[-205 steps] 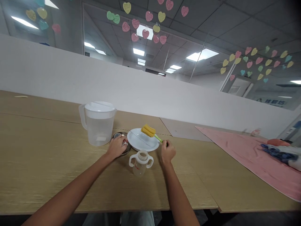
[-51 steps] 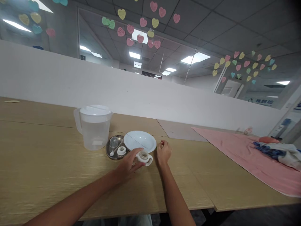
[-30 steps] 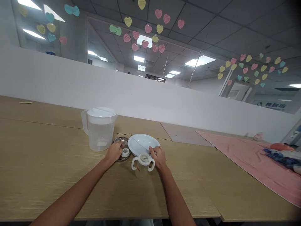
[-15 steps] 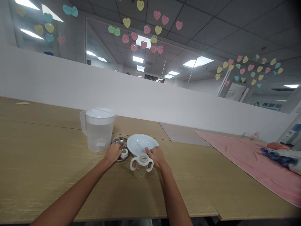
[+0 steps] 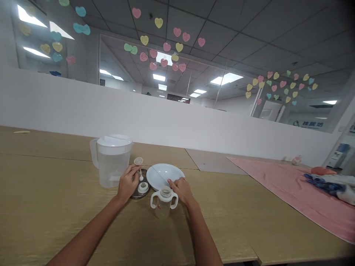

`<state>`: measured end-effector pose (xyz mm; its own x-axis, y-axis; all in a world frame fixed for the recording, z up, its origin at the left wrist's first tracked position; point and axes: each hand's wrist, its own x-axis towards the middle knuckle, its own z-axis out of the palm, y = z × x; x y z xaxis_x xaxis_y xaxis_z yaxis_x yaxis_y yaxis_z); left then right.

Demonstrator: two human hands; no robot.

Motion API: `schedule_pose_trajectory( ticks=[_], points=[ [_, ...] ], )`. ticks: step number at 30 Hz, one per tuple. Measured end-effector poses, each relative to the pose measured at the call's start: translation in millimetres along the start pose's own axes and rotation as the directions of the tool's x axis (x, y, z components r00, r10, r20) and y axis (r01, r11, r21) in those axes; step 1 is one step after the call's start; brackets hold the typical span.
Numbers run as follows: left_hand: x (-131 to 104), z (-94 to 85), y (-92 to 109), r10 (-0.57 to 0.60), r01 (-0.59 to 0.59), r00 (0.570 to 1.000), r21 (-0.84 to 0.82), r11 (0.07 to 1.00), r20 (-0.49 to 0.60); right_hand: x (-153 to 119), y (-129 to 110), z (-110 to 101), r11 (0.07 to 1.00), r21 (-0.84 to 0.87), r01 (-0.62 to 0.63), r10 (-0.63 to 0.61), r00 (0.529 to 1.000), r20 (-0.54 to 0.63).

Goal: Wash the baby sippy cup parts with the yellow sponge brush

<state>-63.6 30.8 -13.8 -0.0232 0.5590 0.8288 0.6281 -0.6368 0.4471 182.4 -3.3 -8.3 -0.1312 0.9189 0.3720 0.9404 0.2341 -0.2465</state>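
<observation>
My left hand (image 5: 129,183) pinches a small clear round piece (image 5: 138,161) with a thin white stem hanging below it, above a round metal tray (image 5: 135,195). A white ring-shaped cap (image 5: 143,187) lies on that tray. My right hand (image 5: 181,189) is closed at the near right edge of a white plate (image 5: 163,173), beside the two-handled clear bottle (image 5: 163,207); whether its fingers grip the plate or the bottle is hard to make out. The bottle stands upright with its mouth uncovered.
A lidded clear pitcher (image 5: 112,166) stands left of the tray on the wooden table (image 5: 69,207). A pink cloth (image 5: 288,188) covers the right side, with folded fabric (image 5: 327,183) on it. Behind the table runs a white wall (image 5: 166,125).
My left hand has lifted the clear round piece from the metal tray. My right hand stays by the plate and bottle. The camera view has shifted slightly.
</observation>
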Motion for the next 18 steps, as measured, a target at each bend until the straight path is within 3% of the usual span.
schedule_pose_trajectory(
  ticks=[3,6,9,11,15,18],
  points=[
    [-1,4.5,4,0.056,-0.059,0.998,-0.126,0.99,-0.028,1,0,0,0.996,0.087,0.023,-0.021,1.0,-0.021],
    [-2,9.3,10,0.028,-0.032,0.999,-0.241,0.97,-0.022,2,1,2,0.977,0.213,0.01,0.006,0.997,-0.071],
    [-5,13.3,13,-0.006,0.019,0.999,-0.323,0.946,0.041,4,2,6,0.886,0.464,-0.018,0.104,0.982,-0.159],
    [-7,14.9,14,-0.005,0.044,0.994,-0.345,0.937,0.112,5,3,8,0.798,0.602,-0.03,0.195,0.958,-0.212],
    [-9,15.1,16,0.032,0.044,0.973,-0.32,0.946,0.227,9,6,12,0.691,0.722,-0.038,0.339,0.899,-0.277],
    [-11,14.5,18,0.086,-0.019,0.958,-0.236,0.972,0.275,12,15,14,0.564,0.825,-0.04,0.495,0.816,-0.299]
  ],
)
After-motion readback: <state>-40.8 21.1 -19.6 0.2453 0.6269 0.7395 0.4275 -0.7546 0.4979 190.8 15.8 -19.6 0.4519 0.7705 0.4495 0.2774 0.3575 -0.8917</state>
